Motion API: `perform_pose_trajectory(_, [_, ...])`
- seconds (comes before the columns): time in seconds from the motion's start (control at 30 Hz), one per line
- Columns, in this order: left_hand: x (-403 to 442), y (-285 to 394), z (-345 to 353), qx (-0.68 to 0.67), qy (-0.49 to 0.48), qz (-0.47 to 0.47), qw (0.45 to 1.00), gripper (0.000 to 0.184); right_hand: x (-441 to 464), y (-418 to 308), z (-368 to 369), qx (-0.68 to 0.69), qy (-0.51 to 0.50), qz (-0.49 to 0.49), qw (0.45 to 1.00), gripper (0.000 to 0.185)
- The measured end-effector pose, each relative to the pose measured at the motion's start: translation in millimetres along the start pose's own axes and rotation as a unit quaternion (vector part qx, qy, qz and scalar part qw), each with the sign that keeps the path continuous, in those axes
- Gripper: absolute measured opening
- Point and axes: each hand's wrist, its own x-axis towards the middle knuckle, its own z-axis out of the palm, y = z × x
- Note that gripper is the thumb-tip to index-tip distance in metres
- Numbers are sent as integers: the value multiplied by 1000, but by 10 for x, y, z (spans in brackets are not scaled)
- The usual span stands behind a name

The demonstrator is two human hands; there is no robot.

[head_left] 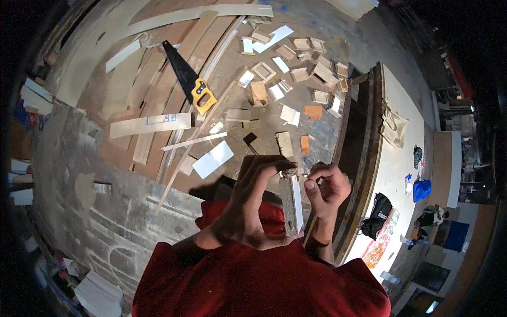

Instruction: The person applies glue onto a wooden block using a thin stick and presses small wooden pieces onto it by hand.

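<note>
My left hand grips a small block of chipboard by its two ends, fingers over the top and thumb at the bottom. The block stands upright before my chest, its rough edge facing up and a white face on its right side. Just right of its upper end is my right hand, with thumb and fingers curled together in a pinch. Whether anything small is between those fingertips I cannot make out.
A handsaw with a yellow handle lies on long boards at upper left. Small wooden frames and offcuts litter the floor ahead. To the right, a long white-topped table carries a black bag and a blue item.
</note>
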Motion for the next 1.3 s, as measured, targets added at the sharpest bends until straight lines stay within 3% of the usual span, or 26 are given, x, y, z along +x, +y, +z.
perform_pose_trajectory(0.2, [-7, -69, 8, -27, 8, -6, 1000, 96, 38, -118, 42, 44, 25, -28, 998, 12])
perform_pose_trajectory(0.27, [-10, -45, 7, -39, 12, -17, 999, 98, 64, -212, 47, -18, -29, 16, 999, 16])
perform_pose_trajectory(0.4, [-42, -105, 3, -42, 19, -16, 999, 98, 16, -85, -35, -50, 13, 46, 998, 12])
perform_pose_trajectory(0.53, [-41, -97, 33, -48, 20, -18, 998, 98, 32, -154, 9, 17, 8, -14, 1000, 11])
perform_pose_trajectory(0.8, [-169, -87, 52, -131, 39, -97, 986, 98, -44, -29, 46, -3, -3, 10, 1000, 14])
perform_pose_trajectory(1.0, [-167, -85, 82, -120, 52, -46, 990, 98, -11, -81, 105, -5, -26, -44, 999, 16])
perform_pose_trajectory(1.13, [-218, -79, 71, -123, 69, -57, 988, 99, -77, -61, 77, 15, -12, 47, 999, 12])
perform_pose_trajectory(1.2, [-224, -88, 55, -82, 63, -53, 993, 100, -84, -81, 96, 67, 33, 5, 997, 12])
perform_pose_trajectory(1.3, [-250, -129, 68, -79, 61, -37, 994, 102, -49, -217, 133, 59, -2, -6, 998, 12])
